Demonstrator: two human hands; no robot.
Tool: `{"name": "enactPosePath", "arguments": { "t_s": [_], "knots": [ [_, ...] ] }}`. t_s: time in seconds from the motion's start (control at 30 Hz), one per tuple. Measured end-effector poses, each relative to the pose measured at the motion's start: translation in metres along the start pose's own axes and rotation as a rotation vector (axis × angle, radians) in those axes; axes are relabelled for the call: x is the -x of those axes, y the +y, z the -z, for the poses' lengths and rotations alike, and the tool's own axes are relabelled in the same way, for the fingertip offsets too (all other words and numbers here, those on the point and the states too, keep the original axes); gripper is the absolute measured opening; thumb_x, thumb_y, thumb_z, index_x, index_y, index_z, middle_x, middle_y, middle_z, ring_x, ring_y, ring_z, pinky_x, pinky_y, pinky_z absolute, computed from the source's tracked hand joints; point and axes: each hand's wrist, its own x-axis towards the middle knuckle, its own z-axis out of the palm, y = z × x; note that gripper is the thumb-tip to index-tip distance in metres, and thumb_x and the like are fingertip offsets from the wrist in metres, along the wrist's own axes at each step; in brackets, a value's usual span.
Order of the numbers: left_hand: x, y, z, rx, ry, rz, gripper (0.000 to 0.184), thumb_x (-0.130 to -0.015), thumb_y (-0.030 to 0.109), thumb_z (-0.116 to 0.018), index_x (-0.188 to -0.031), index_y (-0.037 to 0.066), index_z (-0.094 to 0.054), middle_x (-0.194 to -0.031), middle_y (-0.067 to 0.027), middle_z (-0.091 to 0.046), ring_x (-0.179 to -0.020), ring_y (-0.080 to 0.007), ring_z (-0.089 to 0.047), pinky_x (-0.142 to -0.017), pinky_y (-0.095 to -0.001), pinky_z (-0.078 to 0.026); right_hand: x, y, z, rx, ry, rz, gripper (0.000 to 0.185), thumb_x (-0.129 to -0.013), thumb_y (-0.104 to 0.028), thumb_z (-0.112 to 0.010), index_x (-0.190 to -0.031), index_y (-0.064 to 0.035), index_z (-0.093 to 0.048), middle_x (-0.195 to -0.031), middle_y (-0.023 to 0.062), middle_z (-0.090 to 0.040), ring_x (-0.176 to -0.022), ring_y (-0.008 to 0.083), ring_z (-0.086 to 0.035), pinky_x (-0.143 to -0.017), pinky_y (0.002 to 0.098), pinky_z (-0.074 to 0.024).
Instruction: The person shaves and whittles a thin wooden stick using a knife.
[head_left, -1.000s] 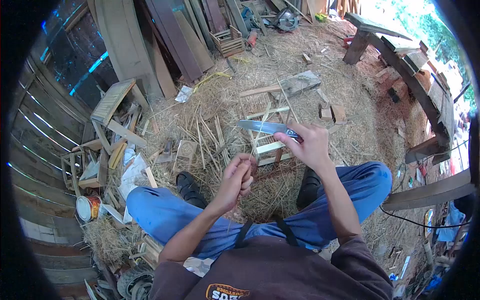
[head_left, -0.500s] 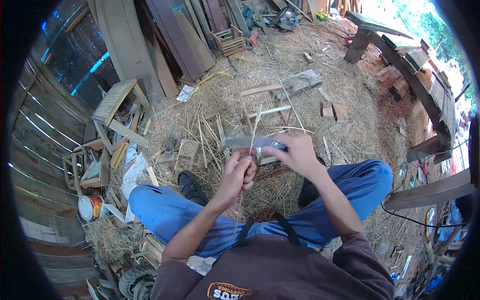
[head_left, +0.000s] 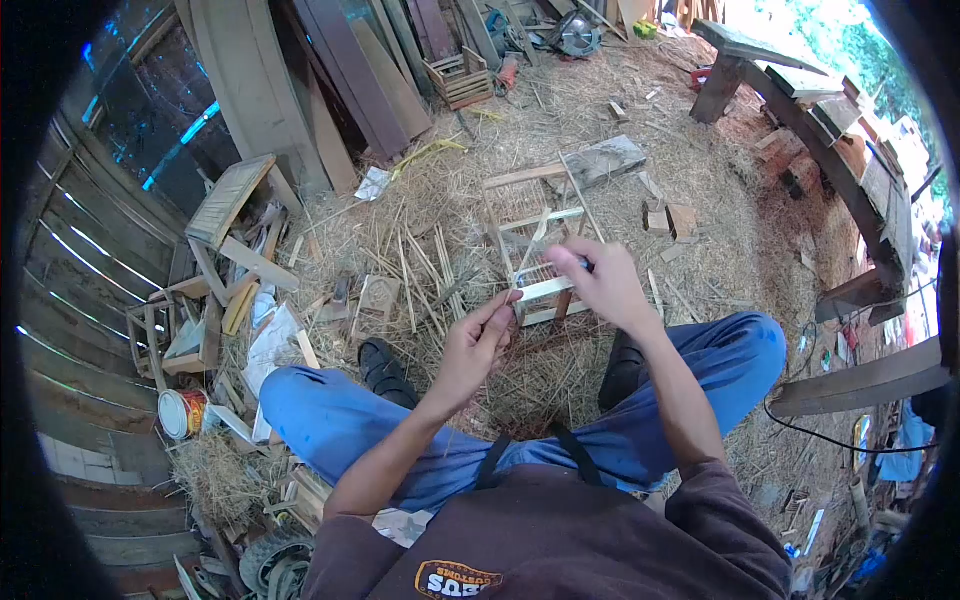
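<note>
My left hand [head_left: 480, 338] is closed, pinching a thin pale strip [head_left: 541, 228] that looks like split bamboo or wood. Its far end curls upward and away from me. My right hand [head_left: 606, 288] is wrapped around the handle of a knife, thumb extended along the top. The knife blade [head_left: 518, 242] points left, beyond my left fingertips and close to the strip; most of the handle is hidden by my fingers. Just beyond both hands, a small wooden frame [head_left: 525, 180] with slats lies on the straw-covered ground.
Loose thin sticks [head_left: 425, 265] lie left of the frame. A carved wooden block [head_left: 377, 300] sits near my left foot. At left is a small slatted stool [head_left: 232, 205], with a paint can [head_left: 182, 414] below. A heavy wooden bench [head_left: 840, 170] stands at right.
My right hand with the knife has moved slightly right and toward me, and the blade has swung farther from me. My left hand still pinches the strip, whose far end now leans right.
</note>
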Motion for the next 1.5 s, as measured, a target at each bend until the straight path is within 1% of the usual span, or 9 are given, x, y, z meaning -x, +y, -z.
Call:
{"name": "enactPosePath", "arguments": {
  "t_s": [0.07, 0.17, 0.4, 0.5, 0.53, 0.63, 0.73, 0.8, 1.5],
  "knots": [
    [-0.002, 0.005, 0.0, 0.027, -0.028, 0.021, 0.039, -0.105, 0.03, -0.048, -0.137, 0.008, -0.053, -0.062, 0.0099, -0.032, -0.047, -0.0014, -0.026, -0.042, -0.0201, -0.021, 0.001, 0.006, 0.008, -0.489, -0.246, -0.294, 0.056, -0.103, -0.055, -0.039, -0.07, -0.0112, -0.051, -0.054, -0.0052, -0.043, -0.04, 0.0071, -0.033, -0.039, 0.0251, -0.027],
    [0.003, 0.009, -0.001, -0.006, -0.112, 0.015, 0.038, -0.106, 0.029, -0.047, -0.137, 0.008, -0.053, -0.063, 0.0085, -0.033, -0.048, -0.0015, -0.027, -0.042, -0.0198, -0.021, -0.002, 0.01, 0.019, -1.037, -0.148, -0.647, 0.054, -0.102, -0.055, -0.041, -0.069, -0.0128, -0.048, -0.052, -0.0074, -0.037, -0.041, 0.006, -0.032, -0.038, 0.0231, -0.0259],
    [0.003, 0.0, 0.001, 0.213, -0.084, 0.086, 0.036, -0.106, 0.029, -0.044, -0.138, 0.012, -0.049, -0.068, 0.0054, -0.037, -0.05, -0.0021, -0.026, -0.043, -0.0191, -0.022, 0.007, 0.017, 0.01, -0.584, 0.085, -0.404, 0.05, -0.103, -0.049, -0.046, -0.074, -0.0087, -0.054, -0.053, -0.0047, -0.04, -0.044, 0.0051, -0.036, -0.041, 0.0246, -0.0286],
    [0.001, 0.004, 0.004, 0.262, -0.048, 0.084, 0.032, -0.106, 0.026, -0.043, -0.134, 0.012, -0.049, -0.07, 0.0045, -0.037, -0.05, -0.0025, -0.025, -0.043, -0.0199, -0.021, 0.016, 0.016, -0.008, -0.194, 0.164, -0.079, 0.044, -0.102, -0.043, -0.05, -0.081, -0.0055, -0.06, -0.055, 0.0002, -0.042, -0.047, 0.0093, -0.042, -0.044, 0.0294, -0.0337],
    [0.0, 0.006, 0.003, 0.271, -0.038, 0.073, 0.03, -0.106, 0.024, -0.042, -0.132, 0.011, -0.05, -0.07, 0.0043, -0.037, -0.05, -0.0025, -0.024, -0.043, -0.0203, -0.02, 0.019, 0.002, -0.007, -0.138, 0.152, -0.036, 0.035, -0.099, -0.038, -0.057, -0.087, -0.0051, -0.063, -0.056, 0.0062, -0.049, -0.049, 0.0181, -0.051, -0.048, 0.0359, -0.0399],
    [-0.002, 0.006, 0.002, 0.331, -0.024, 0.082, 0.021, -0.105, 0.024, -0.044, -0.119, 0.01, -0.052, -0.07, 0.0042, -0.036, -0.051, -0.0032, -0.025, -0.044, -0.0209, -0.02, 0.028, -0.021, -0.01, -0.018, -0.065, -0.009, 0.031, -0.095, -0.036, -0.062, -0.088, -0.0067, -0.063, -0.06, 0.0104, -0.057, -0.053, 0.0255, -0.06, -0.052, 0.0393, -0.0449],
    [-0.004, -0.001, 0.006, 0.372, -0.033, 0.113, 0.015, -0.104, 0.024, -0.046, -0.106, 0.01, -0.051, -0.07, 0.0045, -0.035, -0.052, -0.0038, -0.025, -0.045, -0.0217, -0.019, 0.032, -0.021, -0.018, 0.17, -0.157, 0.179, 0.023, -0.09, -0.028, -0.068, -0.089, -0.0054, -0.064, -0.07, 0.0118, -0.063, -0.061, 0.0254, -0.065, -0.055, 0.037, -0.0468],
    [-0.006, -0.001, 0.005, 0.4, -0.042, 0.124, 0.014, -0.104, 0.019, -0.043, -0.095, 0.01, -0.049, -0.069, 0.0047, -0.033, -0.05, -0.0038, -0.023, -0.044, -0.0232, -0.018, 0.032, -0.021, -0.023, 0.17, -0.156, 0.225, 0.024, -0.087, -0.03, -0.071, -0.089, -0.0059, -0.065, -0.07, 0.0126, -0.063, -0.061, 0.0292, -0.063, -0.055, 0.038, -0.0469],
    [-0.001, -0.008, 0.002, 0.252, -0.273, 0.023, 0.023, -0.108, 0.03, -0.039, -0.106, 0.008, -0.047, -0.076, 0.0037, -0.033, -0.059, -0.0061, -0.029, -0.05, -0.0236, -0.027, 0.025, -0.026, 0.003, 0.28, -0.039, 0.445, 0.029, -0.079, -0.04, -0.075, -0.079, -0.0114, -0.068, -0.069, 0.0072, -0.066, -0.064, 0.0267, -0.066, -0.06, 0.0367, -0.0496]
  ]
}}
